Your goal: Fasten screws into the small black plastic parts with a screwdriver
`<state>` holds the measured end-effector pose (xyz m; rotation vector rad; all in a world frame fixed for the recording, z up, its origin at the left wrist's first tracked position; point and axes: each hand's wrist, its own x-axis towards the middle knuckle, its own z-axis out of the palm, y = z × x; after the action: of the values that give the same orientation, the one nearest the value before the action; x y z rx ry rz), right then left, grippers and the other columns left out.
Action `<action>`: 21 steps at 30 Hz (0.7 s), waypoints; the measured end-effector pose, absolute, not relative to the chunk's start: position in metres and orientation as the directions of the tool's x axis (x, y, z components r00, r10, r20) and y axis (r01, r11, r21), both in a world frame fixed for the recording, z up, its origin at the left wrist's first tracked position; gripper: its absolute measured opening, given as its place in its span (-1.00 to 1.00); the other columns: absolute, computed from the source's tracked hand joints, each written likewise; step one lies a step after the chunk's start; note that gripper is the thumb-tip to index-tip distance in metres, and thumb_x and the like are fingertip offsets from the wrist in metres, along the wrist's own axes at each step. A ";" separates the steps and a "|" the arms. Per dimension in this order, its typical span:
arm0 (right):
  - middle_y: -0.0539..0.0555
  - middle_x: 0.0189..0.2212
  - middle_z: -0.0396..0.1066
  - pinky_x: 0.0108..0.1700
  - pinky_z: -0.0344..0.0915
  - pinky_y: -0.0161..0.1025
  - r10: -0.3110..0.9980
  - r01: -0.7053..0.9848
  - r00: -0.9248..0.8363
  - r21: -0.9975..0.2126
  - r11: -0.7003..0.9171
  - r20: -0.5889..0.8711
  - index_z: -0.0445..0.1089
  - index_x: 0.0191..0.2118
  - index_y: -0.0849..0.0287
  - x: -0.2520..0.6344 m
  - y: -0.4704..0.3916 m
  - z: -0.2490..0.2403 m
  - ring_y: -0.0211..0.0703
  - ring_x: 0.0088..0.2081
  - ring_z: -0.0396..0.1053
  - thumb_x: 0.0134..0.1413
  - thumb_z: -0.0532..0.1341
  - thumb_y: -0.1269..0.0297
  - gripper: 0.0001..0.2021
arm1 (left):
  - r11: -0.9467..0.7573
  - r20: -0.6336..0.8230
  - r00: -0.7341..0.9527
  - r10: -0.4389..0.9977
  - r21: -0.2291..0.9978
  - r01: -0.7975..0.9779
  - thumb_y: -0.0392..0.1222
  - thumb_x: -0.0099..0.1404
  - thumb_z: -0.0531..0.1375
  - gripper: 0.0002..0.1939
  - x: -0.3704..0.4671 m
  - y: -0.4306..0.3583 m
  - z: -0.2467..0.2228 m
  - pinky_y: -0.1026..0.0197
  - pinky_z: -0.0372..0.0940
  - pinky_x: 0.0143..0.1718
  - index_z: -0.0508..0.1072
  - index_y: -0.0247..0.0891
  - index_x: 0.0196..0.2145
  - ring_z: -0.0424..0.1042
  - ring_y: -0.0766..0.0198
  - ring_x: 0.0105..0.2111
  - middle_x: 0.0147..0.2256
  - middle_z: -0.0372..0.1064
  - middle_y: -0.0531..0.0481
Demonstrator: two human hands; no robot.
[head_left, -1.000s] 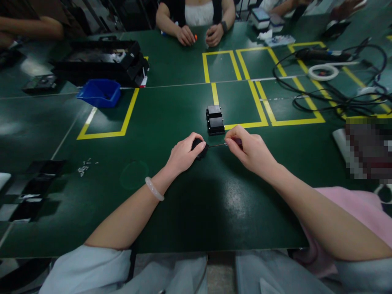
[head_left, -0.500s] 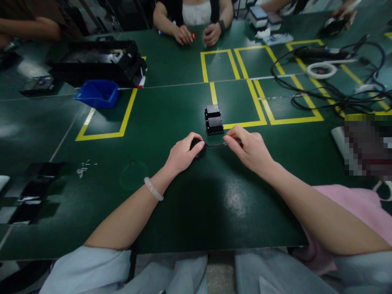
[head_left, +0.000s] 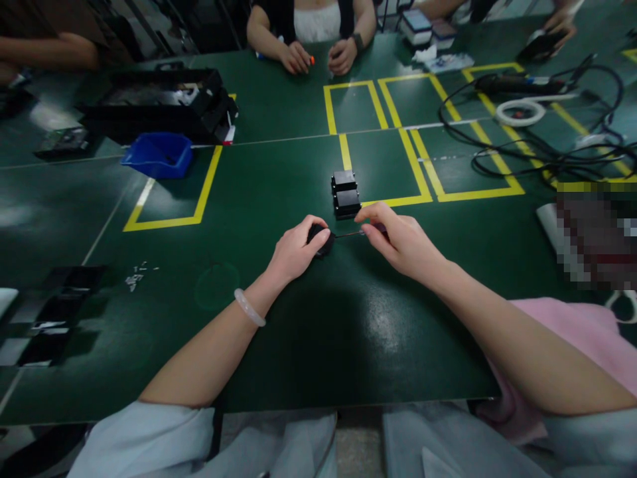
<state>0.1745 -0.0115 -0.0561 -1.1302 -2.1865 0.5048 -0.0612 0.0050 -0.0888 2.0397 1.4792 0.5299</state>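
My left hand (head_left: 297,249) is closed around a small black block (head_left: 322,241), most of it hidden by the fingers. My right hand (head_left: 401,239) grips a screwdriver, its thin shaft (head_left: 348,234) lying level and pointing left, with the tip against the block's right side. The screwdriver's handle is mostly covered by my right hand. Just beyond both hands lie two black rectangular modules (head_left: 346,194), one behind the other on the green table (head_left: 318,358). A small scatter of screws (head_left: 133,277) is on the table to the left.
Several black pieces (head_left: 52,312) lie at far left. A blue bin (head_left: 159,156) stands before a black tray (head_left: 154,99). Black cables (head_left: 537,159) and a white ring (head_left: 520,113) lie at right, near a pink cloth (head_left: 572,345). A person's hands (head_left: 318,58) rest on the far side.
My right index finger has lifted and stretched out a little from the thumb. The left hand and the black block stay in place.
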 end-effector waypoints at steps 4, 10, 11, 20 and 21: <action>0.06 -0.36 0.49 -0.28 0.21 -0.26 0.869 0.643 -0.368 -0.585 0.495 0.331 0.30 -0.09 0.13 0.173 -0.012 -0.060 -0.14 -0.37 0.44 0.32 0.04 0.24 -0.83 | -0.232 -0.005 0.309 0.951 0.649 0.724 0.16 0.44 -0.02 -0.60 -0.062 0.006 -0.090 0.10 0.27 -0.11 0.40 -0.13 -0.02 0.46 0.08 -0.11 -0.11 0.48 -0.01; -0.02 -0.50 0.39 -0.36 0.15 -0.29 0.886 0.666 -0.297 -0.587 0.460 0.357 0.32 -0.21 0.13 0.171 -0.012 -0.063 -0.22 -0.50 0.34 0.31 0.07 0.21 -0.85 | -0.257 0.000 0.340 0.941 0.654 0.711 0.14 0.44 -0.01 -0.62 -0.062 0.007 -0.089 0.11 0.26 -0.11 0.40 -0.13 -0.02 0.46 0.11 -0.11 -0.09 0.48 0.01; -0.03 -0.50 0.38 -0.37 0.14 -0.30 0.882 0.658 -0.304 -0.591 0.467 0.359 0.32 -0.20 0.13 0.171 -0.012 -0.063 -0.23 -0.50 0.33 0.31 0.08 0.24 -0.87 | -0.260 0.001 0.342 0.940 0.654 0.711 0.13 0.44 -0.01 -0.62 -0.062 0.007 -0.089 0.11 0.25 -0.11 0.40 -0.13 -0.03 0.46 0.11 -0.12 -0.10 0.48 0.00; -0.01 -0.43 0.38 -0.33 0.19 -0.28 0.822 0.586 -0.426 -0.577 0.569 0.378 0.26 -0.09 0.12 0.175 -0.010 -0.058 -0.21 -0.44 0.35 0.29 0.05 0.32 -0.87 | -0.260 0.003 0.343 0.939 0.660 0.705 0.12 0.44 -0.02 -0.61 -0.062 0.007 -0.088 0.12 0.26 -0.14 0.41 -0.15 -0.03 0.46 0.11 -0.13 -0.10 0.48 -0.01; 0.00 -0.42 0.40 -0.32 0.20 -0.27 0.824 0.590 -0.424 -0.575 0.566 0.376 0.26 -0.09 0.12 0.175 -0.010 -0.059 -0.20 -0.43 0.36 0.28 0.05 0.31 -0.87 | -0.256 0.002 0.340 0.941 0.660 0.706 0.13 0.43 -0.02 -0.61 -0.062 0.007 -0.088 0.12 0.26 -0.14 0.41 -0.14 -0.03 0.46 0.10 -0.12 -0.10 0.48 -0.01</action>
<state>0.1751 -0.0101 -0.0586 -1.1264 -2.1641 0.4757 -0.0618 0.0067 -0.0882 2.0452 1.4350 0.5433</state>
